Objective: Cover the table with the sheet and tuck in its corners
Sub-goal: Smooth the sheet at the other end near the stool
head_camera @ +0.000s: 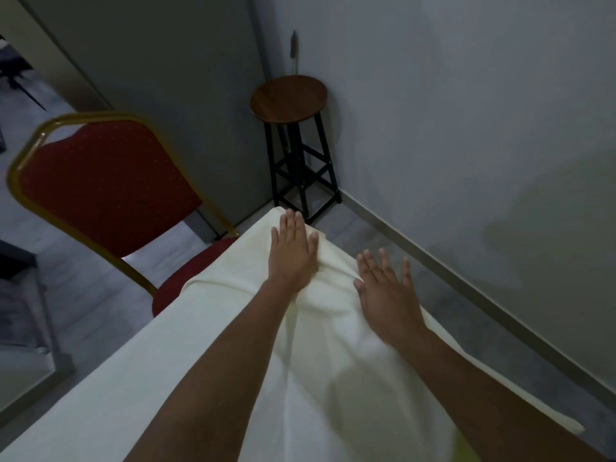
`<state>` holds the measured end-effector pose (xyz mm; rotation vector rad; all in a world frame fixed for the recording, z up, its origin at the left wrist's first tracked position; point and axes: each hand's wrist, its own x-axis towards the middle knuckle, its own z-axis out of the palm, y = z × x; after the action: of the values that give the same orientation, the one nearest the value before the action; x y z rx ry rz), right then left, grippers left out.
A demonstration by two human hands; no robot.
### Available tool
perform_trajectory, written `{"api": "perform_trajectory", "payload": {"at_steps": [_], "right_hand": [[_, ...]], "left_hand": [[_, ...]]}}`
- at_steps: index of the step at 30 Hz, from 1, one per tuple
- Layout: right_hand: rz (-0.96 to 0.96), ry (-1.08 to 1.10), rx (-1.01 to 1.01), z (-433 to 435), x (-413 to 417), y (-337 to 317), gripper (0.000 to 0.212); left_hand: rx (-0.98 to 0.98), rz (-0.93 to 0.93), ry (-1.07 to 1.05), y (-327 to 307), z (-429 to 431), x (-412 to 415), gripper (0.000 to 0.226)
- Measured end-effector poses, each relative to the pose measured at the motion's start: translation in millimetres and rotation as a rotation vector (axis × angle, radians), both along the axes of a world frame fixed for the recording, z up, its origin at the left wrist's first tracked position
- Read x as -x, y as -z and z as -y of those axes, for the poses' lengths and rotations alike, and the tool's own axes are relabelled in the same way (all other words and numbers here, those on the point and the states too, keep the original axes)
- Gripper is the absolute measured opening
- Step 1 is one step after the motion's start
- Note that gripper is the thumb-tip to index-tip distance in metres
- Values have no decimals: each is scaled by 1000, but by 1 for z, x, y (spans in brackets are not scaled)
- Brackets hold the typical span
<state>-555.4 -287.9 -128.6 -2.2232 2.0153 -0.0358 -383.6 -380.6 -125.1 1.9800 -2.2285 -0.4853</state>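
A cream sheet (186, 355) lies spread over the table and hides its top completely; it runs from the bottom of the view up to a far corner near the stool. My left hand (293, 251) rests flat on the sheet close to that far corner, fingers apart. My right hand (386, 291) lies flat at the sheet's right edge, fingers spread, with a raised fold of cloth between the two hands. Neither hand holds anything.
A red padded chair with a gold frame (100, 181) stands at the table's left side. A round wooden stool on black legs (290, 98) fills the room corner beyond the table. A grey wall (466, 128) runs along the right, with a strip of floor (466, 315) beside the table.
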Motion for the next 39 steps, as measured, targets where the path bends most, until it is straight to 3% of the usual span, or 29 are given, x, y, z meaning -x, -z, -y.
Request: {"api": "perform_trajectory", "payload": {"at_steps": [7,18,21,28,31,35,39], "right_hand": [[-58,119,-103,28,22,-15,53],[122,222,18,-73,-1,-11,71],[102,186,-13,-100,2,-5,69],[36,267,3,-123,22,-10,73],[26,333,41,-145,31,-8,71],[60,490,153,-176,47,-14,50],[46,478,171,-196,46,-20,56]], "left_hand": [[-49,37,85,5,-12,-15,62],[-118,123,4,-9,15,-2,63],[-92,61,-2,-7,-14,12,62],[-11,-43,234,-2,-118,54,59],[-2,-45,312,0,-143,66,59],[16,-8,422,-4,-166,82,61],[2,-8,468,-8,-197,92,60]]}}
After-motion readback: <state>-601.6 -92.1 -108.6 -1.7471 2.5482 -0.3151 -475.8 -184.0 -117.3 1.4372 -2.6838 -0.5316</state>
